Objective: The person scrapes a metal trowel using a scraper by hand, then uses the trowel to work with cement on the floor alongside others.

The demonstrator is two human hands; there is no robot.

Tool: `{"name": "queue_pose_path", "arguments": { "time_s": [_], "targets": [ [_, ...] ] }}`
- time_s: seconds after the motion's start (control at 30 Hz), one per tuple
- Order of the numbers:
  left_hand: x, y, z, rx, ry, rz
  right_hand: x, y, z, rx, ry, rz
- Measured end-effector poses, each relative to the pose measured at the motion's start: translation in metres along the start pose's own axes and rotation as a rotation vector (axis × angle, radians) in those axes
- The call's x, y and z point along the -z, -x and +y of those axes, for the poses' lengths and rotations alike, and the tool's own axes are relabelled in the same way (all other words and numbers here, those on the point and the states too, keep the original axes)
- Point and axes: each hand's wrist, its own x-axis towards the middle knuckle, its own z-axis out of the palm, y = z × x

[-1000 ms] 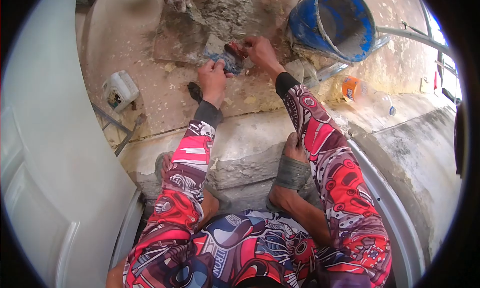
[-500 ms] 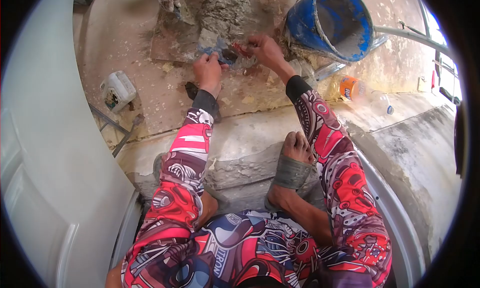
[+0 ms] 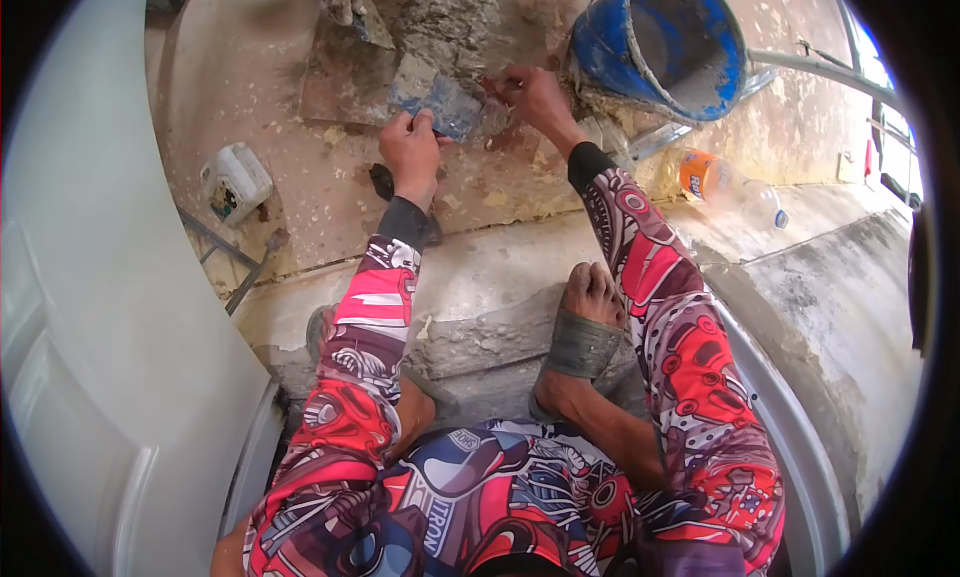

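The left hand (image 3: 412,155) pinches the near edge of the blue-grey plate (image 3: 455,111), whose face is now more uncovered, beside wet mortar (image 3: 452,27). The right hand (image 3: 543,101) is half curled near a blurred red thing (image 3: 495,85); its hold I cannot tell.

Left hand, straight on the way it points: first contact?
Beyond the plate that the left hand holds, probably the wet-looking mortar. Depth is unclear from this one view, so it might pass above it.
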Motion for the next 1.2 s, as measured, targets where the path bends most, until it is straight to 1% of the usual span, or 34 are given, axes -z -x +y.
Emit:
{"name": "queue_pose_path", "arguments": {
  "time_s": [0.1,0.2,0.23,0.3,0.37,0.4,0.43,0.5,0.6,0.7,0.8,0.9,1.0,1.1,1.2],
  "targets": [
    [0.004,-0.002,0.0,-0.009,-0.069,0.009,0.011,-0.011,0.006,-0.059,-0.17,-0.067],
    [0.003,-0.001,-0.002,-0.059,-0.176,0.003,0.028,-0.004,-0.002,-0.078,-0.175,-0.138],
    [0.001,-0.007,0.0,-0.091,-0.223,-0.005,0.026,-0.006,-0.001,-0.089,-0.248,-0.128],
    [0.002,-0.017,-0.01,-0.221,-0.408,0.038,0.023,0.001,0.002,-0.12,-0.383,-0.127],
    [-0.001,-0.028,-0.018,-0.354,-0.56,0.058,0.029,0.002,0.001,-0.325,-0.549,-0.163],
    [-0.001,-0.02,-0.005,-0.406,-0.628,0.071,0.026,0.005,-0.003,-0.429,-0.636,-0.194],
    [-0.001,-0.014,0.002,-0.455,-0.698,0.078,0.02,0.009,0.0,-0.38,-0.639,-0.181],
    [-0.004,-0.014,0.007,-0.404,-0.687,0.056,0.015,0.011,0.001,-0.267,-0.638,-0.145],
    [-0.002,-0.022,-0.005,-0.376,-0.706,0.038,0.014,0.011,-0.001,-0.217,-0.374,-0.077],
    [-0.006,-0.024,-0.008,-0.342,-0.755,0.014,0.033,0.013,-0.041,-0.161,-0.273,-0.085],
    [-0.011,-0.022,-0.001,-0.322,-0.767,-0.015,0.018,0.009,-0.052,-0.11,-0.264,0.001],
    [-0.016,-0.02,0.006,-0.328,-0.755,-0.019,0.005,0.01,-0.059,-0.063,-0.273,-0.005],
    [-0.021,-0.018,0.012,-0.332,-0.708,-0.002,-0.007,0.008,-0.064,-0.06,-0.256,-0.013],
    [-0.021,-0.014,0.015,-0.353,-0.665,-0.015,-0.018,0.002,-0.058,-0.002,-0.268,0.067],
    [-0.018,-0.007,0.017,-0.423,-0.609,-0.021,-0.022,-0.001,-0.056,-0.098,-0.384,0.102]
  ]
}}
